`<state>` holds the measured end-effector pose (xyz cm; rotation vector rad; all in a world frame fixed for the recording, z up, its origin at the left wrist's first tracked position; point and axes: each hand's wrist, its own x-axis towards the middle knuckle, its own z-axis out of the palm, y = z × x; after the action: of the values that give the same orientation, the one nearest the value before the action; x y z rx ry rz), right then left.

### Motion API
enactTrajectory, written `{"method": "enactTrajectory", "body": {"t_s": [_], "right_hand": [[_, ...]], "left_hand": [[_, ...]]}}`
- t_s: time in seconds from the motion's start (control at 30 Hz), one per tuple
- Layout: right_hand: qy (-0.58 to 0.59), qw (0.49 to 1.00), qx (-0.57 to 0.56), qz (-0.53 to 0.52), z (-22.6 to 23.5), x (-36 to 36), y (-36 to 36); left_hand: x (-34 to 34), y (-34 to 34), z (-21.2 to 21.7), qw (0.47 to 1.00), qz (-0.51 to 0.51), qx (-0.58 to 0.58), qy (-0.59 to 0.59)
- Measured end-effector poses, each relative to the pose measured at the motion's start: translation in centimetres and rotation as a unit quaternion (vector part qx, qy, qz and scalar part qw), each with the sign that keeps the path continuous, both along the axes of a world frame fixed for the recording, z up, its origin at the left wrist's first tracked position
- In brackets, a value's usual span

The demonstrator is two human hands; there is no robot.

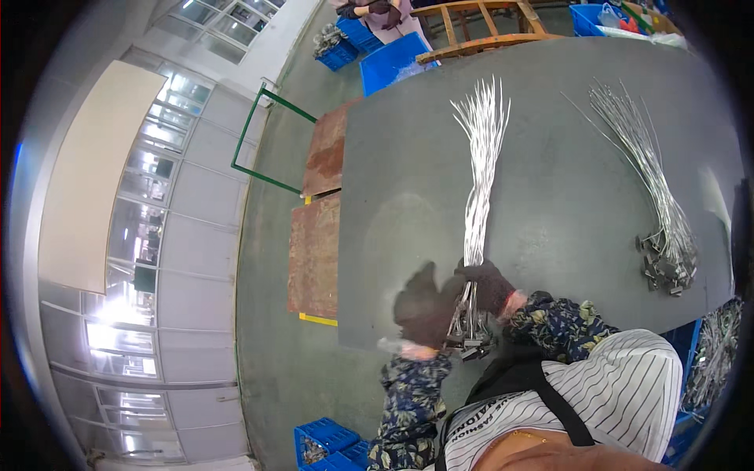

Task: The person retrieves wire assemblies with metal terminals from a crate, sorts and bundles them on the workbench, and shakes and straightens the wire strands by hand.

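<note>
Gloved right hand [488, 284] closed around a bundle [477, 212] of silver strips on the grey table [393, 180].

The bundle lies lengthwise at mid-table, loose tips fanned toward the far side, dark heads [473, 345] gathered at the near edge; the gloved left hand [426, 310] is just beside it, too blurred to tell whether its fingers are apart or gripping. Well to the right lies a second bundle [656, 188], its heads also nearest the person. Beyond the table's far edge are a blue bin [389, 63], a wooden frame [487, 45] and another person [393, 22]; left stands a green rail [250, 129].
</note>
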<state>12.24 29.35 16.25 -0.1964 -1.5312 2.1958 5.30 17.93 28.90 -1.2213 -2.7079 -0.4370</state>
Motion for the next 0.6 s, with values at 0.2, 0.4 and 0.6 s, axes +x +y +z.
{"method": "enactTrajectory", "body": {"t_s": [0.2, 0.4, 0.6], "right_hand": [[-0.009, 0.997, -0.064, -0.042, 9.2, 1.3, -0.3], [-0.067, 0.934, 0.341, -0.082, 0.2, 0.2, -3.1], [-0.1, 0.876, 0.429, 0.198, 6.8, 1.6, 0.0]], "left_hand": [[2.4, 1.8, 7.9, 0.914, -0.073, 0.319, -0.24], [1.1, 0.7, -1.4, 0.721, -0.042, 0.5, -0.479], [1.6, -1.9, 1.8, 0.688, -0.145, 0.469, -0.534]]}}
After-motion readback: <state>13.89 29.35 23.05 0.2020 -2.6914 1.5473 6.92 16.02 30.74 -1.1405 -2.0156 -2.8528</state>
